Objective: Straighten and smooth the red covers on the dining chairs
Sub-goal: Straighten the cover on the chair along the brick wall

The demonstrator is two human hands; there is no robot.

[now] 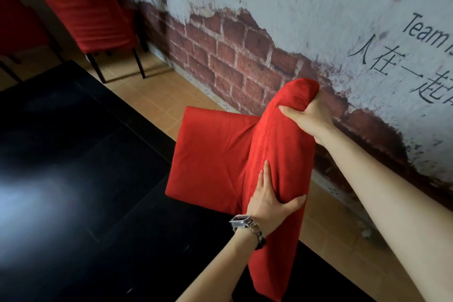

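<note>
While the black table (73, 154) filled the left side, the red cover (213, 154) stood just right of the table's edge. The left hand (267, 198) pressed flat on the cover, fingers straight. Farther from the table, the right hand (308, 120) gripped the cover's top, fingers curled, near the wall (318, 19).

A plaster-and-brick patterned wall (245, 56) with printed slogans meets a tan tiled floor (157, 95) beside a glossy black table (73, 154)
</note>
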